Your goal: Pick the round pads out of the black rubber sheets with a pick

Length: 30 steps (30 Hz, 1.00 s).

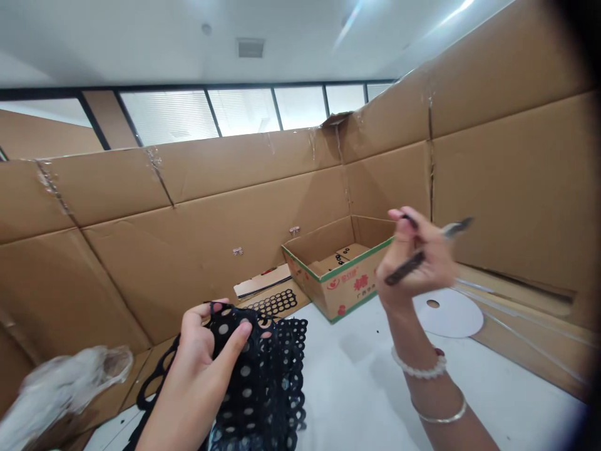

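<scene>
My left hand (206,351) is closed on a floppy black sheet (263,376) punched with rows of round holes, which hangs in folds at the lower middle. The thumb lies on top, the fingers wrap behind. To the right, my right hand (416,257) is raised near the front corner of a cardboard box. It grips a slim dark tool (404,268) with a greyish pointed end, blurred by motion. Between thumb and forefinger is a small black piece (409,220), perhaps a ring. Inside the open box (347,294) lie several small black rings (339,259).
Tall cardboard walls (244,213) enclose the white tabletop (342,388). Another holed black sheet (282,303) lies flat behind my left hand. A white disc (451,316) with a central hole is at right, a clear plastic bag (75,382) at lower left.
</scene>
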Available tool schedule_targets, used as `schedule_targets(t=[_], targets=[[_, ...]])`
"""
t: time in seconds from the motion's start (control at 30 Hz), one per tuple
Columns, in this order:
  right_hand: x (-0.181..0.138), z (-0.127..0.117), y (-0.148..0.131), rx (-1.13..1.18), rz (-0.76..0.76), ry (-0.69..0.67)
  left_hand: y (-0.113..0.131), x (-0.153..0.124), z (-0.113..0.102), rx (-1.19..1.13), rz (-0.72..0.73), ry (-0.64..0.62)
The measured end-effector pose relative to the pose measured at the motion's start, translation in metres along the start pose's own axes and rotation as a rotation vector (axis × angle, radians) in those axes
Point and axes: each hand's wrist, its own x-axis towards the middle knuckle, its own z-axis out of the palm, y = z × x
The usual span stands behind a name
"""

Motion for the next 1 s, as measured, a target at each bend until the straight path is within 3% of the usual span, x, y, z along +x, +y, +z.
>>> schedule_targets(t=[0.03,0.1,0.17,0.27,0.37,0.47,0.53,0.67,0.73,0.87,1.0], targets=[[-0.005,0.008,0.009,-0.120,0.025,-0.193,-0.006,0.003,-0.002,-0.031,-0.017,0.006],[-0.014,0.028,0.028,-0.200,0.092,-0.414,-0.018,0.009,-0.004,0.008,0.013,-0.003],[-0.020,0.045,0.043,-0.228,0.156,-0.562,-0.027,0.015,-0.004,0.163,0.072,0.010],[-0.022,0.054,0.048,-0.250,0.210,-0.680,-0.032,0.021,-0.001,0.263,0.113,0.004],[-0.022,0.046,0.025,-0.120,0.227,-0.729,-0.029,0.025,0.003,0.206,0.165,-0.001],[-0.029,0.033,-0.012,0.293,0.288,-0.832,-0.023,0.026,0.007,0.177,0.201,-0.036],[-0.037,0.026,-0.033,0.433,0.285,-0.926,-0.017,0.024,0.008,0.140,0.197,-0.090],[-0.050,0.020,-0.054,0.607,0.279,-1.352,-0.005,0.016,0.007,0.018,0.141,-0.202],[-0.053,0.020,-0.057,0.703,0.270,-1.481,-0.003,0.014,0.006,-0.022,0.099,-0.187],[-0.051,0.017,-0.059,0.615,0.227,-1.293,-0.007,0.015,0.008,-0.048,0.004,-0.132],[-0.046,0.013,-0.060,0.487,0.166,-1.194,-0.008,0.018,0.014,-0.077,0.049,-0.299]])
